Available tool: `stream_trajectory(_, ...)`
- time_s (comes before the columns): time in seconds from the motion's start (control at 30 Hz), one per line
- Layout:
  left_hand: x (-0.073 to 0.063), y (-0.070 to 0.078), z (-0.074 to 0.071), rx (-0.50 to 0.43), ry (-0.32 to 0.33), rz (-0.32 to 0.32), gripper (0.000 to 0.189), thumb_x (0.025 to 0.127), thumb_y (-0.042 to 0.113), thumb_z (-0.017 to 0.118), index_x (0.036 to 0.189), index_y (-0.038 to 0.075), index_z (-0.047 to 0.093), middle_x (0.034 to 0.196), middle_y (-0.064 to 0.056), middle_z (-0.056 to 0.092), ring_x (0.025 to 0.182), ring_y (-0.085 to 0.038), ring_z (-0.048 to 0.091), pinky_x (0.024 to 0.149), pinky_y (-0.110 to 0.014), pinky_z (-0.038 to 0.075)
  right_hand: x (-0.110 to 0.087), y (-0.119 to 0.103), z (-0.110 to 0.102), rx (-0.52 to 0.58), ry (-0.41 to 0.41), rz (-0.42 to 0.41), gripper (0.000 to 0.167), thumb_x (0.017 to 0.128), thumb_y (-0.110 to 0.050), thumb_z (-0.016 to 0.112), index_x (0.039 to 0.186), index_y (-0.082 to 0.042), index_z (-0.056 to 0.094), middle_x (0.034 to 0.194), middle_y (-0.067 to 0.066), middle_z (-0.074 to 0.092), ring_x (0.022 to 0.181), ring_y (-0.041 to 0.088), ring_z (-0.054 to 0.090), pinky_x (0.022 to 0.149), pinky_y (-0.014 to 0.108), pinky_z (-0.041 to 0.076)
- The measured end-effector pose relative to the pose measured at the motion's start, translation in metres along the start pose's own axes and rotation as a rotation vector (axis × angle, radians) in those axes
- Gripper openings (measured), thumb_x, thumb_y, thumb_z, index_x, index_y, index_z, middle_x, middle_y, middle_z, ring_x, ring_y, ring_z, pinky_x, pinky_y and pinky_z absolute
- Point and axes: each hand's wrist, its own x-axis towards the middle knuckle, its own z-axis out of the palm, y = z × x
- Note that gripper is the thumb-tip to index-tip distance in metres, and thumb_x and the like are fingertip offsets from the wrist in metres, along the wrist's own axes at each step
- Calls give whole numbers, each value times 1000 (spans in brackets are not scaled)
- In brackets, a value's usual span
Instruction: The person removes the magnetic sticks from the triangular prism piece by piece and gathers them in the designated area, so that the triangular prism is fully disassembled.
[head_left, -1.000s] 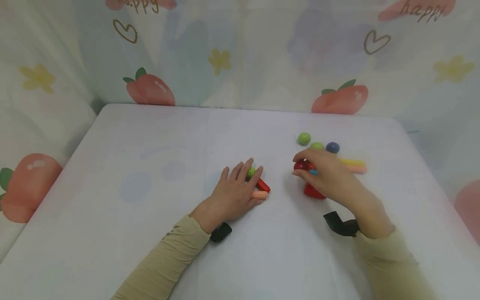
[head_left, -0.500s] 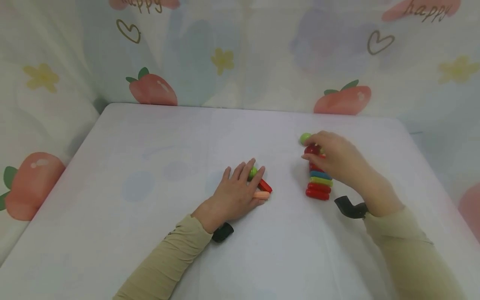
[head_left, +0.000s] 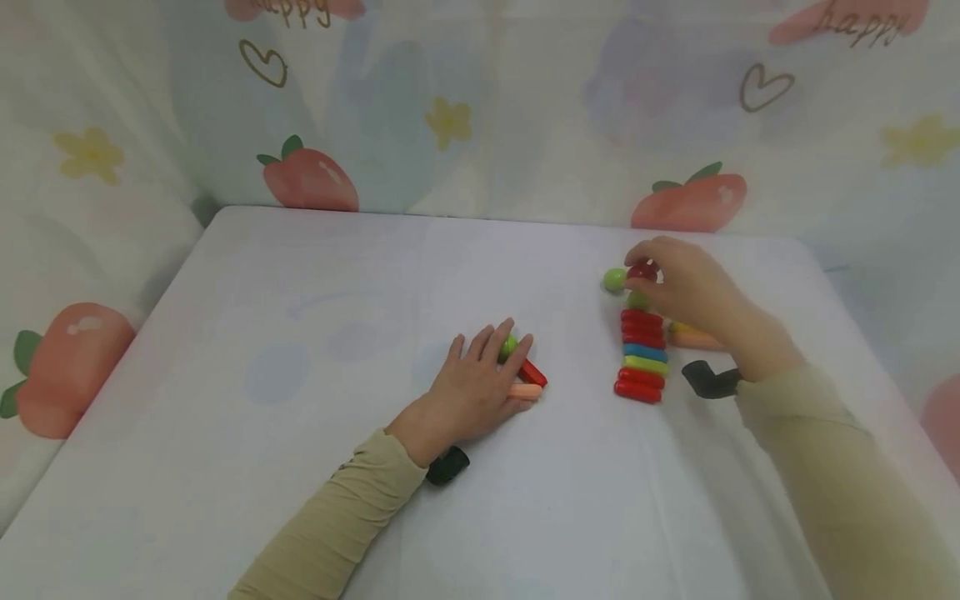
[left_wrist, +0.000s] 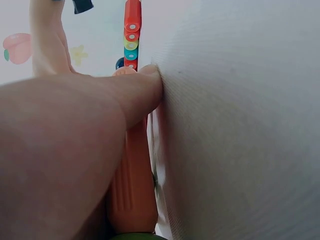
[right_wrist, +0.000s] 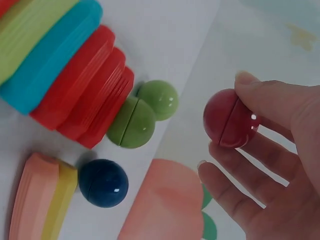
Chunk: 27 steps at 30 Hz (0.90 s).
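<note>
My right hand (head_left: 697,292) pinches a glossy red ball (right_wrist: 227,118) between thumb and fingertips, held above the far end of a row of coloured sticks (head_left: 645,352). Two green balls sit near that end; one green ball (right_wrist: 157,99) is farther out, and another green ball (right_wrist: 131,122) touches the last red stick. My left hand (head_left: 467,396) lies with fingers spread over a small group: a green ball (head_left: 508,347), a red stick (head_left: 534,372) and an orange stick (head_left: 527,392). In the left wrist view, its thumb (left_wrist: 135,92) lies across the orange stick.
Beside the row lie a peach stick (right_wrist: 35,190) and a yellow stick (right_wrist: 61,197), with a dark blue ball (right_wrist: 103,183) at their end. Black pieces (head_left: 708,380) show at both wrists. A patterned cloth (head_left: 525,108) hangs behind the white table (head_left: 337,275).
My right hand has carried the red ball away from me and slightly right, past the far end of the stick row, uncovering the row. My left hand stays in place.
</note>
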Motion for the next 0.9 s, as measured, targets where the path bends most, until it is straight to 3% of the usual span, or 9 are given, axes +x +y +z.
stream_trajectory(0.27,0,0,0,12,0,-6,76,98,59,47,159,21,22,164,-12,21,144,-30,37,112,-55,38,19,18,1,28,-38,57,36,92,-11,69,125,-2,58,108,17,64,93,29,58,79,46,56)
stream_trajectory(0.5,2,-1,2,14,-7,-11,77,97,60,47,159,22,21,164,-11,20,145,-29,36,113,-54,37,35,36,11,80,-89,125,38,95,-8,62,132,0,54,118,21,60,105,36,53,92,54,52)
stream_trajectory(0.9,2,-1,2,-6,-4,-6,77,97,60,48,159,21,22,164,-11,21,145,-30,35,113,-55,37,42,54,26,144,-155,203,40,99,-10,57,137,-1,48,128,23,53,112,40,49,95,56,50)
